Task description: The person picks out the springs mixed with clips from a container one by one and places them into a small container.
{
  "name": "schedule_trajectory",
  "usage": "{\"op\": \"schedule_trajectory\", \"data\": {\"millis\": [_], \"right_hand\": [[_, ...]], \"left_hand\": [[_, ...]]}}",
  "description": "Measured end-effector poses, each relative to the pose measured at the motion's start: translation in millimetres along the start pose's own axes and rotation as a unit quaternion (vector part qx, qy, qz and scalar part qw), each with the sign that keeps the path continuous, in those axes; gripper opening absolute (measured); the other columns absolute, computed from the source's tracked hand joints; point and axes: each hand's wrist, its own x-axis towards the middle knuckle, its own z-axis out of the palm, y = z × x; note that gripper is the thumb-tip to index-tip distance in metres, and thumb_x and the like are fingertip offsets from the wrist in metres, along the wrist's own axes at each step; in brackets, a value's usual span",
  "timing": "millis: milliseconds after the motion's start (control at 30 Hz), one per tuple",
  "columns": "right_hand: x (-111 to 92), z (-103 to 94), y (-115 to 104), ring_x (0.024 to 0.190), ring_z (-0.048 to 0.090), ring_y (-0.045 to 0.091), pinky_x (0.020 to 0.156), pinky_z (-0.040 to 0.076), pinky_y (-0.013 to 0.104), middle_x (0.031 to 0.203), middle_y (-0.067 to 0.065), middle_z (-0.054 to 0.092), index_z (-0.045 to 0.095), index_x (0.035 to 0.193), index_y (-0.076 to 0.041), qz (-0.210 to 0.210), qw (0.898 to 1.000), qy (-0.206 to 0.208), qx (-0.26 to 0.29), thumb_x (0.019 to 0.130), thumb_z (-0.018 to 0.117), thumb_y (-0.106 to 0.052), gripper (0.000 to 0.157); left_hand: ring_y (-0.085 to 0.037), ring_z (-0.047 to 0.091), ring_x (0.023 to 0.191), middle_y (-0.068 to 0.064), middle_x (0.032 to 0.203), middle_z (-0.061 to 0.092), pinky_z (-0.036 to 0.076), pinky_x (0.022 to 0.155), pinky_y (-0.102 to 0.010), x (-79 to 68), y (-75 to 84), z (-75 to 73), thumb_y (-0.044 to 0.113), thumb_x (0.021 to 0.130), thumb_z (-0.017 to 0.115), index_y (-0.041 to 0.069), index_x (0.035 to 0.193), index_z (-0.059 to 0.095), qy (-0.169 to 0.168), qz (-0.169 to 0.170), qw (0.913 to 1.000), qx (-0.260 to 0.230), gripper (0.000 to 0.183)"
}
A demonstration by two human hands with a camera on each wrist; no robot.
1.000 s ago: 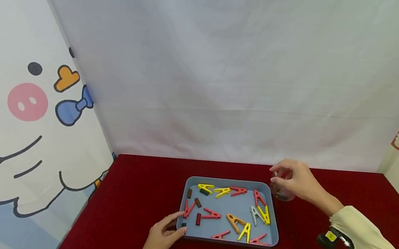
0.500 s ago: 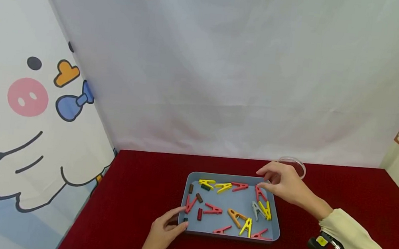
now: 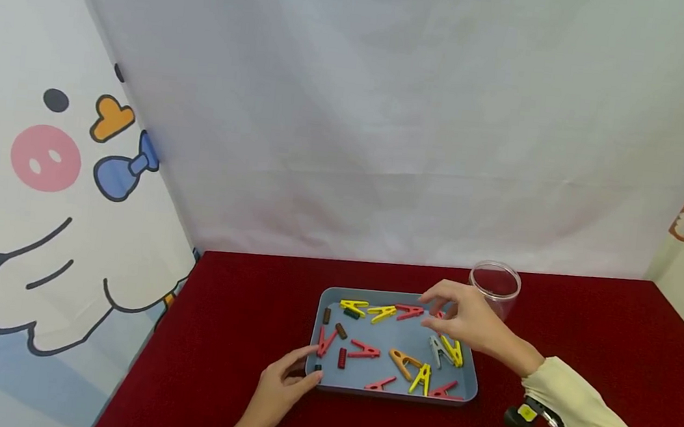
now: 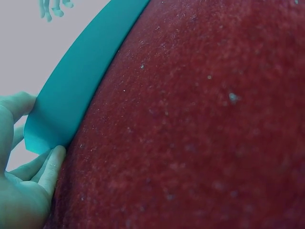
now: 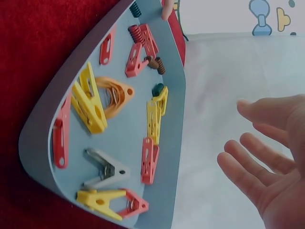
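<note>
In the head view, a blue-grey tray (image 3: pixel 401 336) lies on a dark red cloth (image 3: pixel 246 314), its long axis running left to right. In it, an orange clothespin (image 3: pixel 400 365) lies slantwise, joined end toward the far left, legs spreading to the near right. Just beside it, a yellow clothespin (image 3: pixel 424 370) has its joined end away from the person and its legs toward them. A middle red clothespin (image 3: pixel 372 351) follows the tray's length, legs parting leftward; near the left wall, another red clothespin (image 3: pixel 323 349) opens away from the person. A dark red coil spring (image 3: pixel 342 358) lies near-to-far, and a brown coil spring (image 3: pixel 341 331) is tilted. The left hand (image 3: pixel 277 387) grips the tray's near left corner. The right hand (image 3: pixel 465 316) is above the far right corner, thumb and fingertips apart. Behind it a clear jar (image 3: pixel 503 301) stands upright, partly hidden; I cannot tell what it holds.

In the left wrist view, thumb and fingers are around the tray's corner, and the outer wall slants up and rightward along the cloth.

In the right wrist view, the tray's long axis runs up the frame. A grey clothespin (image 5: pixel 110 179) has its joined end to the right and its legs open leftward; below it a yellow clothespin (image 5: pixel 97 198) meets a red one. The right hand's fingers are spread beside the tray, apart from the clothespins.
</note>
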Motion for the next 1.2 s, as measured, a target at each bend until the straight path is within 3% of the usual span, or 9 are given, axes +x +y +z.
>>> {"op": "schedule_trajectory", "data": {"millis": [267, 633, 967, 1200], "right_hand": [[5, 13.1, -2, 0.075, 0.062, 0.009, 0.061, 0.053, 0.030, 0.092, -0.007, 0.063, 0.069, 0.097, -0.018, -0.007, 1.000, -0.006, 0.006, 0.076, 0.080, -0.007, 0.026], [10, 34.7, -5, 0.076, 0.061, 0.010, 0.061, 0.054, 0.030, 0.093, -0.004, 0.064, 0.069, 0.099, -0.016, 0.008, 0.999, -0.041, 0.024, 0.078, 0.078, -0.010, 0.024], [13, 58.2, -4, 0.074, 0.060, 0.011, 0.062, 0.053, 0.027, 0.089, -0.005, 0.064, 0.069, 0.101, -0.015, 0.018, 0.998, -0.049, 0.039, 0.079, 0.078, -0.014, 0.024], [14, 72.5, -7, 0.075, 0.062, 0.009, 0.063, 0.053, 0.025, 0.099, 0.004, 0.064, 0.069, 0.103, -0.012, 0.027, 0.995, -0.065, 0.067, 0.079, 0.078, -0.013, 0.025]], "left_hand": [[-0.027, 0.056, 0.111, -0.014, 0.134, 0.050, 0.051, 0.078, -0.025, 6.4, -22.6, 0.3, 0.026, 0.088, 0.069, 0.017, 0.134, 0.055, 0.005, 0.004, 0.9999, 0.010, 0.049], [-0.027, 0.056, 0.111, -0.014, 0.137, 0.048, 0.051, 0.078, -0.026, 6.2, -23.6, 0.1, 0.026, 0.088, 0.069, 0.017, 0.135, 0.054, 0.005, 0.003, 1.0000, 0.005, 0.050], [-0.032, 0.055, 0.113, -0.016, 0.136, 0.049, 0.052, 0.078, -0.027, 4.5, -11.7, -1.1, 0.022, 0.088, 0.070, 0.010, 0.134, 0.054, 0.004, -0.006, 1.0000, 0.001, 0.051], [-0.026, 0.056, 0.112, -0.013, 0.137, 0.048, 0.051, 0.079, -0.026, 6.9, -21.5, 0.0, 0.027, 0.088, 0.069, 0.019, 0.135, 0.054, 0.004, -0.011, 0.9999, 0.010, 0.050]]}}
